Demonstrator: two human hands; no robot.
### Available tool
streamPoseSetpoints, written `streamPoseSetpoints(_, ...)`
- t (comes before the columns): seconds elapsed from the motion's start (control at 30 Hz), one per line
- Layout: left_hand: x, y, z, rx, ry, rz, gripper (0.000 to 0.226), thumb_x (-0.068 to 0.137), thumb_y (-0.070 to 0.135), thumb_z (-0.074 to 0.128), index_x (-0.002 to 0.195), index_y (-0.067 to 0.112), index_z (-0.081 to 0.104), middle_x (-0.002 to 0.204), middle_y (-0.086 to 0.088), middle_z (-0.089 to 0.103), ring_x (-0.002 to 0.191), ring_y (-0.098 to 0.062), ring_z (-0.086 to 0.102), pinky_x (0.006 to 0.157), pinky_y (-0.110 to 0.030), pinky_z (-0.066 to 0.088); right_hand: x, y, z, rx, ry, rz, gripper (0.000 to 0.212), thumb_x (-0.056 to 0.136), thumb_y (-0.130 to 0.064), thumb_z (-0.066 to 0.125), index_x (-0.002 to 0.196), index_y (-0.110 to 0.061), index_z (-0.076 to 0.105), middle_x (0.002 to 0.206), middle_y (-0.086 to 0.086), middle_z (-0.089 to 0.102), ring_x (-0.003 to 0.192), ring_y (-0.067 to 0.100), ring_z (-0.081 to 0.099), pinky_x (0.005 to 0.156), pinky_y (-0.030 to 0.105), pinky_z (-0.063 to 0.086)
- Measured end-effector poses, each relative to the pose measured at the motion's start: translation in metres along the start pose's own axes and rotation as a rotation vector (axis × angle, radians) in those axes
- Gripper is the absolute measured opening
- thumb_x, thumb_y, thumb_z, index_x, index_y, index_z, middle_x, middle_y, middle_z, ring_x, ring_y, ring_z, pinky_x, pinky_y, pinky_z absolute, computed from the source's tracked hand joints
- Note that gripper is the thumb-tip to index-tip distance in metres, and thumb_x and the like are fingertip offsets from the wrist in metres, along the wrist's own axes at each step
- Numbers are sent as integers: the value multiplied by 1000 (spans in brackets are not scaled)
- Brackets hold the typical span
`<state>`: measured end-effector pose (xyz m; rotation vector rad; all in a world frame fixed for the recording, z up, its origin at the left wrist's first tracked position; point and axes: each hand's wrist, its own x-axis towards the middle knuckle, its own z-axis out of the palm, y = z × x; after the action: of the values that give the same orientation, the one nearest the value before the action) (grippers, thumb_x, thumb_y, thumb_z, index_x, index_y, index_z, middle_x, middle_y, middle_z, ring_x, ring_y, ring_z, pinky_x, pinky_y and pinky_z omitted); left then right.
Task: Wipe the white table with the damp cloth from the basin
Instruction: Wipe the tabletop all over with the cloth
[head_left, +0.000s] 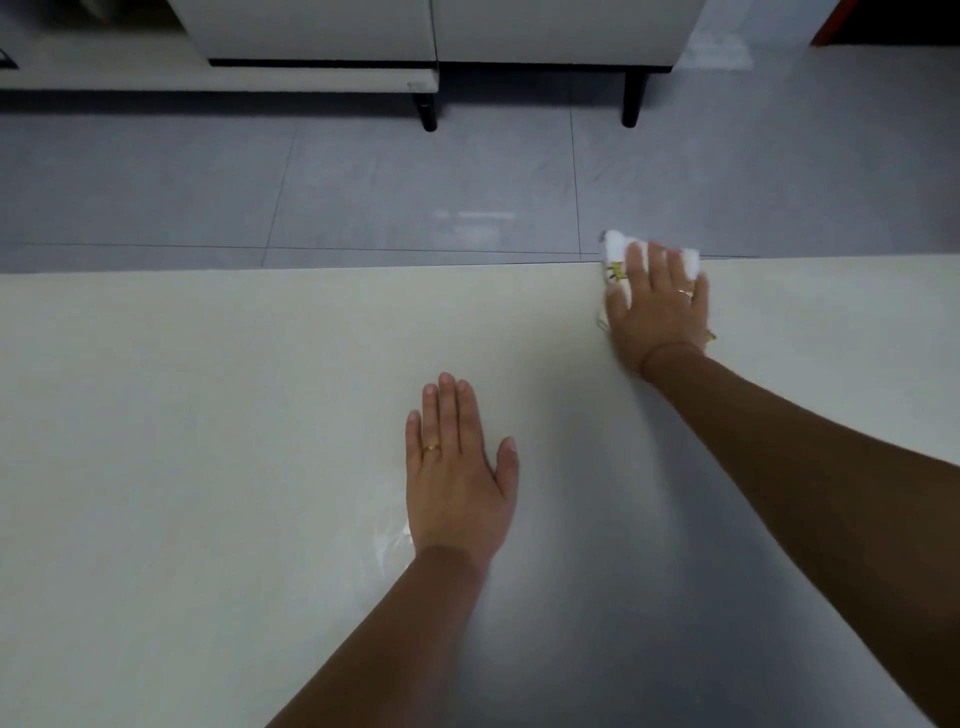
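step: wipe far edge | damp cloth (615, 249) under right grip (657, 306), fingers flat, pressing not clenched, at far edge of white bench (208, 415) | left grip (457, 467) released, bracing flat | advice: even pressure, overlapping strokes

White table (208, 415): cloth (616, 248) at far edge.

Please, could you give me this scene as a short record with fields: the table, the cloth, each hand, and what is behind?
table: white, fills the lower part of the view
cloth: white with yellow print, at the table's far edge, mostly under the right hand
right hand: fingers straight, pressing on the cloth
left hand: flat on the table, palm down, holding nothing
floor: grey tiles beyond the table
cabinet: pale, on black legs, at the top
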<state>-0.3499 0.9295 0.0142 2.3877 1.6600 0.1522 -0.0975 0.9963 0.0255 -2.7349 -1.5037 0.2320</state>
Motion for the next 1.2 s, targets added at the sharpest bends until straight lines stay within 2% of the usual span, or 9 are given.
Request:
streamPoseSetpoints(0.13, -2, 1, -1, 14, -11, -14, 69, 96, 51, 12, 152, 11, 0, 160, -6, -1, 147, -18, -10, 120, -37, -3, -17, -38, 4, 17, -11, 141, 59, 98, -40, 20, 150, -18, 4, 160, 4, 3, 146, 25, 0, 115, 52, 0)
streamPoseSetpoints(0.33, -1, 2, 0, 31, -15, -22, 70, 95, 55, 3, 151, 14, -3, 160, -4, -4, 147, -19, -9, 120, -37, -2, -45, -46, 5, -83, -26, -417, 58, 98, -41, 25, 150, -21, 10, 160, 1, 7, 146, 21, 4, 116, 48, 1)
streamPoseSetpoints(0.4, -1, 1, -1, 15, -23, -17, 70, 95, 54, 4, 151, 14, -4, 160, -5, -5, 147, -19, -10, 120, -37, -3, -42, -18, 2, -100, -34, -461, 57, 99, -40, 26, 150, -22, 10, 160, 0, 7, 146, 19, 5, 116, 45, 1)
streamPoseSetpoints(0.57, -1, 2, -2, 15, -19, -16, 71, 94, 54, 2, 151, 13, -5, 160, -4, -7, 147, -17, -13, 120, -37, -5, -32, 51, -8, -61, -21, -144, 57, 99, -40, 24, 151, -23, 7, 160, -1, 4, 146, 18, 2, 117, 43, 1)
streamPoseSetpoints(0.73, -1, 1, -2, 40, -17, -19, 71, 94, 53, 6, 151, 13, -4, 160, -4, -6, 146, -17, -13, 119, -35, -6, -24, 5, 2, 19, -9, 177, 58, 98, -41, 18, 150, -20, 3, 160, 2, 0, 146, 24, -1, 115, 50, -1)
streamPoseSetpoints(0.83, -1, 2, -2, 50, -14, -21, 71, 93, 54, 4, 151, 14, -4, 159, -3, -6, 146, -15, -13, 119, -33, -9, -34, -21, 7, -45, 2, -75, 59, 98, -42, 19, 150, -20, 4, 160, 2, 1, 146, 24, 0, 115, 50, -1)
streamPoseSetpoints(0.97, -1, 3, -4, 55, -8, -26, 72, 92, 52, 6, 151, 11, 0, 160, -4, -3, 147, -16, -10, 119, -34, -7, -27, 21, -5, -63, -18, -405, 56, 99, -39, 26, 150, -23, 13, 159, 0, 11, 146, 18, 7, 116, 46, 2)
streamPoseSetpoints(1.1, -1, 8, -8, 97, 5, -32, 74, 91, 51, 8, 151, 6, 6, 159, -9, 2, 147, -20, -6, 119, -38, -8, -9, 87, -14, -39, -33, -92, 56, 99, -39, 22, 151, -23, 8, 160, -1, 6, 146, 18, 3, 117, 46, 2)
streamPoseSetpoints(1.2, -9, 19, -9, 84, 44, -86, 71, 94, 47, 11, 151, 5, 7, 160, -11, 3, 147, -22, -6, 119, -39, -8, -18, 77, -11, 30, -45, 93, 57, 99, -39, 22, 150, -21, 6, 160, 0, 2, 146, 21, 0, 116, 50, 2)
